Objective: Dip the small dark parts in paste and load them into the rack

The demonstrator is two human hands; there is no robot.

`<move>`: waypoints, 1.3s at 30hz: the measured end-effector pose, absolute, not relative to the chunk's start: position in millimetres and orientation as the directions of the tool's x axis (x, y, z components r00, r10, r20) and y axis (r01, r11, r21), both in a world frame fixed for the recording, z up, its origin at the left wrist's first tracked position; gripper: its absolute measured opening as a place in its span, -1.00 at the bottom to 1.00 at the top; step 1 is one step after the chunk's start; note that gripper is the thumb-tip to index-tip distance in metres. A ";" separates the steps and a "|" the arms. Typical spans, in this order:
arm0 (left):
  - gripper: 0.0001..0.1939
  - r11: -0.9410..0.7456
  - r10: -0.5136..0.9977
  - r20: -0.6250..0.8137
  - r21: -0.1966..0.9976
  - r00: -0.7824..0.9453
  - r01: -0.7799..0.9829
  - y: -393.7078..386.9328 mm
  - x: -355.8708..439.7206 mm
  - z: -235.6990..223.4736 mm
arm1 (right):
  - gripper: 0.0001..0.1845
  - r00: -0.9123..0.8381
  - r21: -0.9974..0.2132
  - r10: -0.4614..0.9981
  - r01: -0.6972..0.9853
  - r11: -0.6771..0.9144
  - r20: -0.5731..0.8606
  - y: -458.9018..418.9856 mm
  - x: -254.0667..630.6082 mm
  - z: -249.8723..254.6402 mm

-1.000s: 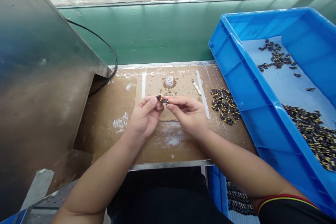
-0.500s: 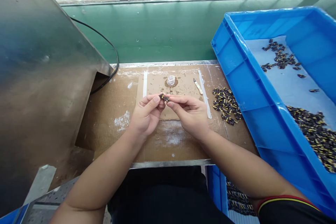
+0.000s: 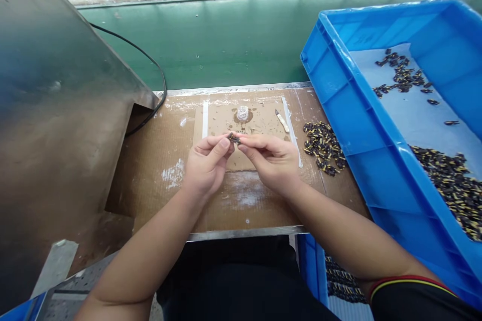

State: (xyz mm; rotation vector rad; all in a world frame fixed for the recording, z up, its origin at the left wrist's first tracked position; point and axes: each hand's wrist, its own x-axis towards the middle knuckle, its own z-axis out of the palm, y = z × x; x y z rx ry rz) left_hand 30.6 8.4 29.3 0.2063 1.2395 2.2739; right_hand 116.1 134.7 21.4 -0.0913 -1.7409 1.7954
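Observation:
Between my fingertips is a small black part with yellow on it [image 3: 233, 138], held over the cardboard-covered bench. My left hand [image 3: 205, 166] pinches one end between thumb and fingers. My right hand [image 3: 274, 164] is closed at the other end, thumb against forefinger. The part's exact kind is too small to make out, and the fingertips hide some of it. Beyond the hands stands a small clear cup [image 3: 243, 113] on a wet stain. A small knife with a pale handle [image 3: 282, 122] lies to its right. Farther right is a loose pile of similar black-and-yellow parts [image 3: 323, 145].
A large blue crate [image 3: 352, 105] with many such parts inside borders the bench on the right. To the left rises a metal housing [image 3: 71, 85], a black cable [image 3: 150, 57] looping behind it. A green wall [image 3: 226, 40] closes the back. Another blue bin [image 3: 312, 271] sits below.
The small part has turned slightly between my fingers, and less of its dark end shows above the left thumb. Both hands stay in nearly the same place. The camera view has shifted a little.

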 end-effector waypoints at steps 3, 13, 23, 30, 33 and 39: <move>-0.71 -0.423 0.475 -0.103 0.844 -0.874 -0.330 9.7 33.6 29.1 | -0.78 -0.807 -0.927 0.465 -0.363 0.094 0.364 136.0 116.8 21.6; -0.81 -0.385 0.418 0.040 0.913 -0.907 -0.137 9.9 36.2 15.5 | -0.75 -0.778 -0.906 0.465 -0.348 0.241 0.422 140.2 118.6 23.1; -0.78 -0.329 0.466 0.025 0.933 -0.885 -0.146 12.2 32.7 16.4 | -0.82 -0.725 -0.876 0.500 -0.331 0.351 0.474 143.3 113.0 17.6; -0.66 -0.170 0.563 0.133 0.984 -0.816 0.043 2.2 25.9 18.1 | -0.71 -0.797 -0.946 0.529 -0.322 0.036 0.291 157.6 98.6 15.4; -0.68 -0.107 0.626 0.171 0.985 -0.761 0.133 -0.6 25.9 22.8 | -0.71 -0.805 -0.933 0.523 -0.357 -0.050 0.280 164.7 101.1 24.6; -0.71 -0.030 0.594 0.206 0.972 -0.777 0.235 -1.7 29.7 23.1 | -0.62 -0.834 -0.941 0.536 -0.274 -0.198 0.130 164.3 190.5 32.5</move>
